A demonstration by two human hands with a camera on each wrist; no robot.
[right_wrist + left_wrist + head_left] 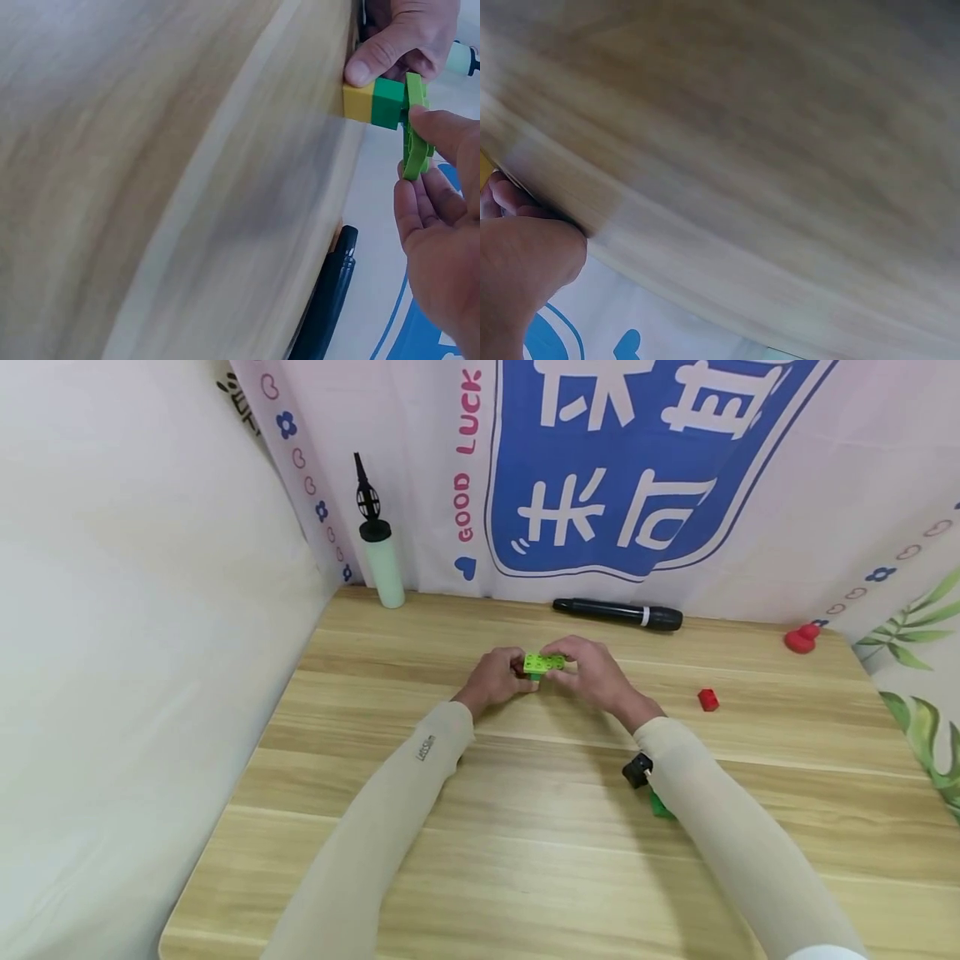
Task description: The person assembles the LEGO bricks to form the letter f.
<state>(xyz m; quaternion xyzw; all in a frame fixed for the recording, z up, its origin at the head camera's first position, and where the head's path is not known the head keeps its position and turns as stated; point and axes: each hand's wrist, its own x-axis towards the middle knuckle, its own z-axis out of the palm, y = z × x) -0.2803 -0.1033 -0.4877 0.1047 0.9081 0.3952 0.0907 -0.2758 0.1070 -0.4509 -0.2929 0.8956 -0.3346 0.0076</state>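
L hand (pixel 498 677) is gripping yellow brick (pixel 358 103), dk-green brick (pixel 387 103) stacked on it, nr mid of table's (pixel 525 827) back edge; R hand (pixel 596 675) is pinching lime plate (pixel 543 662) atop, seating unclear. Unjoined: red brick (pixel 707 699), lying twd R edge. L wrist view's cutting off L hand; R sleeve's (pixel 735 827) part-hiding green piece (pixel 660 806).
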